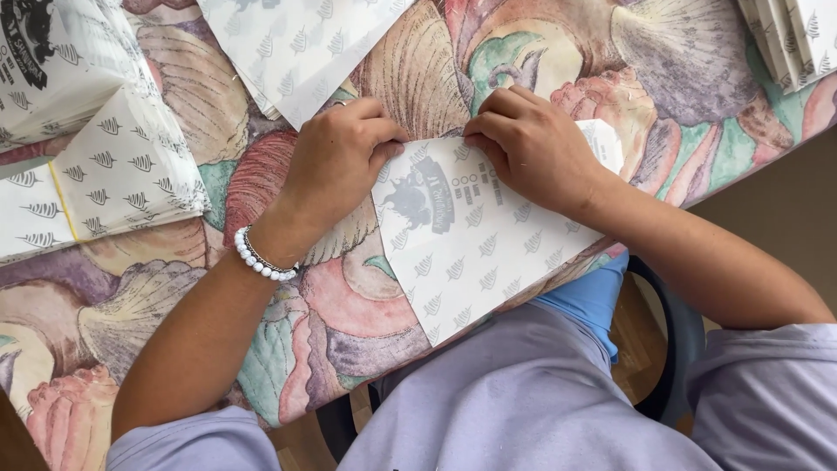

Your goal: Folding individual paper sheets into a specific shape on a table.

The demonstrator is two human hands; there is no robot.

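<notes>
**2 hands pressed on 1 printed paper sheet**

Both hands bear down on the same white paper sheet (471,240), which lies tilted on the table with its lower corner hanging over the near edge above the person's lap. The left hand (336,161) is curled, fingers bunched together and knuckles up, its fingertips pushing on the sheet's upper left edge; nothing is clamped inside it. The right hand (532,144) is also curled, fingers together and bent, pressing along the sheet's top edge where a fold seems to run. The 2 sets of fingertips sit near each other, not quite touching. A white bead bracelet (261,257) circles the left wrist.

The sheet carries a grey leaf pattern and a dark printed emblem near its middle. Under it spreads a tablecloth (349,323) painted with large shells in pink, green and tan. To the far left rests a pile of folded paper bags (113,166) in the same leaf print, well apart from the hands. Another patterned sheet (296,52) lies at the top, just beyond the left hand, and more folded paper (789,39) sits at the top right corner.
</notes>
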